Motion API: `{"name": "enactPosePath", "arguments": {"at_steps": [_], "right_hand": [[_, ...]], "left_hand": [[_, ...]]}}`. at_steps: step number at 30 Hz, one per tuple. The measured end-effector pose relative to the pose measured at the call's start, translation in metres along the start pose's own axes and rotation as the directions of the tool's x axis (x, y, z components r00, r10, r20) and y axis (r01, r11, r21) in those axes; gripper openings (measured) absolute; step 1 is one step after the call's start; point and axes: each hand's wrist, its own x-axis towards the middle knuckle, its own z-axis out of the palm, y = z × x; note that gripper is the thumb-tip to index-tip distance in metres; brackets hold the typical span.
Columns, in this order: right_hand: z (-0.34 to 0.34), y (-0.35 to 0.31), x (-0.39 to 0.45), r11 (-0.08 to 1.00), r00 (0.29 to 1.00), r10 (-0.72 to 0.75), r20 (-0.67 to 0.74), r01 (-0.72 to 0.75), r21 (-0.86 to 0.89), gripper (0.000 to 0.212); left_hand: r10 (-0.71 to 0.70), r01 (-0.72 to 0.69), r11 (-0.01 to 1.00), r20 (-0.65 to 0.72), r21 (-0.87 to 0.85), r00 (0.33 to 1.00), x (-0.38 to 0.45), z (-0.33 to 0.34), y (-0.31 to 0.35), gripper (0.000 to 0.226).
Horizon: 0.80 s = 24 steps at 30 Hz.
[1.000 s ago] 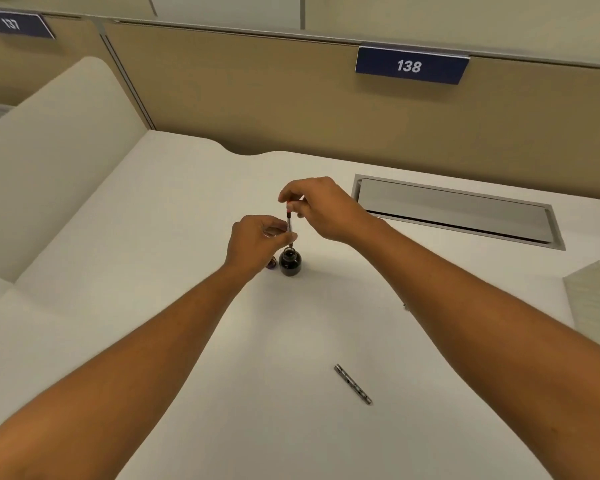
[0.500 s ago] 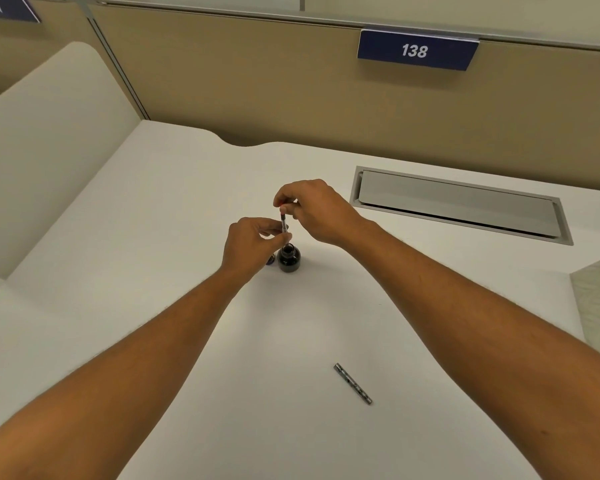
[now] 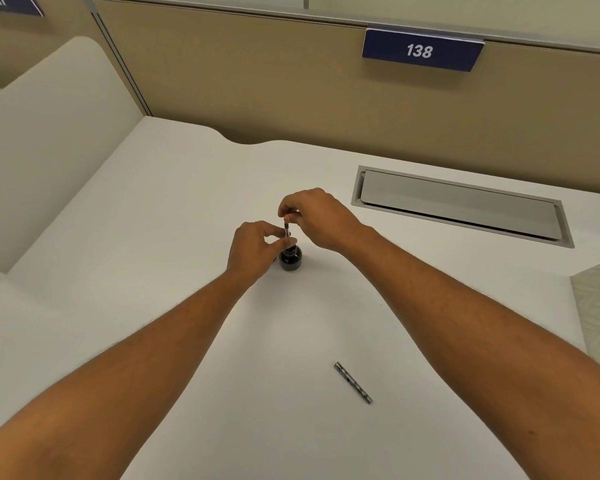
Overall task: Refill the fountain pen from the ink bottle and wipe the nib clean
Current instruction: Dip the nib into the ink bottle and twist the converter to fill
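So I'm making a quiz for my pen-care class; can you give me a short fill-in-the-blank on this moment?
1. The pen section stands upright with its lower end in the ink ____.
2. The right hand pinches the section's ____ end, while the left hand holds it lower down.
3. The metal pen barrel lies on the white ____, nearer the camera than the hands.
4. The blue sign on the partition reads ____.

Missing words: bottle; top; desk; 138
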Motion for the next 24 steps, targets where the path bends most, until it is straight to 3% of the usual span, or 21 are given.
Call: {"name": "enactPosePath", "arguments": {"at_steps": [12, 21, 24], "right_hand": [[0.0007, 0.0016, 0.0023, 0.995, 0.995, 0.099, -0.027, -0.099, -0.018, 0.017], [0.001, 0.0036, 0.0026, 0.997, 0.997, 0.08, 0.014, -0.08, 0.019, 0.017], [0.0047, -0.0002, 0.0046, 0.994, 0.994, 0.104, -0.029, -0.104, -0.013, 0.028]], "left_hand": [[0.022, -0.021, 0.999, 0.015, -0.049, 1.0, -0.0002, 0.0088, -0.0002, 0.017], [0.013, -0.012, 0.999, 0.016, -0.044, 1.0, -0.0012, 0.0097, 0.0006, 0.017], [0.018, -0.018, 1.0, 0.004, -0.02, 1.0, -0.0021, 0.009, 0.0003, 0.017]]}}
